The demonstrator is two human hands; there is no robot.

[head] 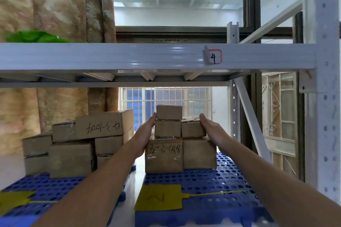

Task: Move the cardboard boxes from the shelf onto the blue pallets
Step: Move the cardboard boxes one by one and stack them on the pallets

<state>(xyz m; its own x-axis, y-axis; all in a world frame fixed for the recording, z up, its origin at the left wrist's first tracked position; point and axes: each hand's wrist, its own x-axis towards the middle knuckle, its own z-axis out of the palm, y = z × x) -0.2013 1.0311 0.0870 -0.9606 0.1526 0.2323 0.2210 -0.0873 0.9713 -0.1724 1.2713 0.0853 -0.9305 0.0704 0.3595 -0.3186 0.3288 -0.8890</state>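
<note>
A stack of brown cardboard boxes stands on the right blue pallet (212, 199). Two large boxes form the base, the left one (163, 156) with handwriting on it. Two small boxes (167, 128) (192, 129) lie side by side on the base, with one small box (169, 112) on top. My left hand (145, 131) presses flat against the left side of the small pair, its fingertips reaching the top box's lower corner. My right hand (210, 129) presses against the pair's right side.
The left blue pallet (55, 190) carries another stack of boxes (103, 124). A yellow tag (158, 197) lies on the right pallet. The grey shelf beam (129, 56) labelled 4 runs overhead, with a green bag (36, 36) on it. A perforated upright (324, 97) and diagonal brace (251, 121) stand to the right.
</note>
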